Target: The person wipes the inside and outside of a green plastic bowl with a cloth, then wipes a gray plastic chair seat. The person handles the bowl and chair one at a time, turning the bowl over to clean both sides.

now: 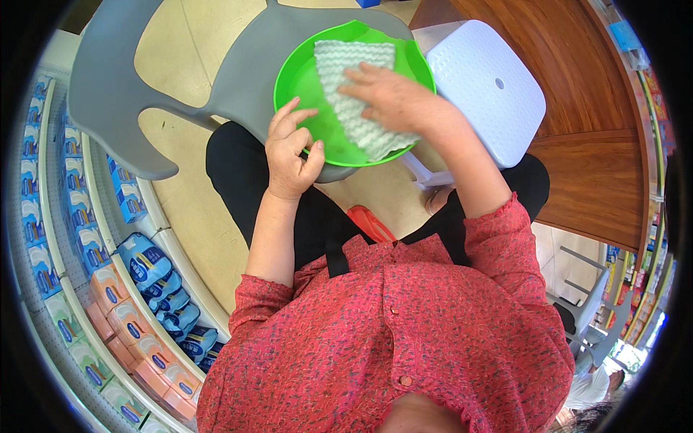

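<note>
A bright green plastic basin [308, 86] rests on the seat of a grey plastic chair [243, 81] in front of me. Inside it lies a pale green-and-white knitted piece [352, 57], ribbed in wavy rows, one corner reaching the near rim. My right hand [384, 97] is laid over the knitting with its fingers spread, slightly blurred; it does not grip the fabric. My left hand [295, 146] is raised by the basin's near left rim, fingers curled apart, with nothing visible in it.
A pale lilac plastic stool [487, 81] stands right of the basin, beside brown wooden furniture [590, 178]. Shelves on the left hold boxed tissues [132, 325] and blue packs [143, 260]. A red bag-like thing [371, 222] shows between my knees. At lower right is another person [590, 387].
</note>
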`<state>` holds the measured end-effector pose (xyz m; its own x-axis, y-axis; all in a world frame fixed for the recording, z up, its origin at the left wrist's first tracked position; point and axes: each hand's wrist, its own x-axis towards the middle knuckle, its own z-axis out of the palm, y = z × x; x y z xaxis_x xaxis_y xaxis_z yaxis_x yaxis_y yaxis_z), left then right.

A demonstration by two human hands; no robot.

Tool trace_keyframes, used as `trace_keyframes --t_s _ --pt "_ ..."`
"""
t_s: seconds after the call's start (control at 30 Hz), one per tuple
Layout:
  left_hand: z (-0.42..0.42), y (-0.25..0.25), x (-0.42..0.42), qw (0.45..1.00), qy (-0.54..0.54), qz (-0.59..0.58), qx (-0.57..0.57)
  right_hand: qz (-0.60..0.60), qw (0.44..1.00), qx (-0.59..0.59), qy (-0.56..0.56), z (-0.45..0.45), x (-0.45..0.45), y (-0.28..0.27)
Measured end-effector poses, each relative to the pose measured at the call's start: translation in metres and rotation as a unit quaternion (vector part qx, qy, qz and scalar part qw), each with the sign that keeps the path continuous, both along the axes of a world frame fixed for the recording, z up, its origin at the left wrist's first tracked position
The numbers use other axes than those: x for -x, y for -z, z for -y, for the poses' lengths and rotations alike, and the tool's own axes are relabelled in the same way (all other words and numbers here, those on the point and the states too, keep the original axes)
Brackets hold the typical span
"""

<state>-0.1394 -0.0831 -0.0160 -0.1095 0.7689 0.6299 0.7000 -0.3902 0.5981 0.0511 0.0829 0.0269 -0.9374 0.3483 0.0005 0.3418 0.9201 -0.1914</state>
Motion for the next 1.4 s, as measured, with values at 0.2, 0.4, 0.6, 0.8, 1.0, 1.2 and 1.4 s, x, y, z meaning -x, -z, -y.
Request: trace_keyframes --t_s 0.2,0.4,0.6,0.8,1.0,1.2,1.4 --pt "-0.005 -0.001 0.001 1.000 -0.020 -0.001 0.012 0.019 0.999 -0.021 -0.017 -0.005 0.041 0.016" --pt "-0.004 0.008 0.001 0.998 -0.044 -0.026 0.041 0.106 0.968 -0.034 0.227 -0.026 0.023 0.000" --pt "-0.004 0.008 0.000 0.999 -0.028 0.024 0.037 0.095 0.994 -0.043 0.038 0.053 0.016 -0.006" --pt "-0.005 0.011 0.001 0.999 -0.013 0.036 0.007 0.059 0.997 0.004 -0.050 0.003 0.072 0.011" --pt "-0.008 0.018 -0.002 0.999 -0.034 0.019 0.006 0.097 0.976 -0.003 0.195 -0.037 0.030 -0.001" --pt "-0.003 0.017 -0.004 1.000 -0.013 0.012 0.024 0.168 0.967 -0.146 0.124 0.064 0.009 -0.016" --pt "-0.006 0.022 -0.002 1.000 -0.022 0.011 -0.005 0.136 0.975 0.122 -0.125 0.019 0.071 -0.004"
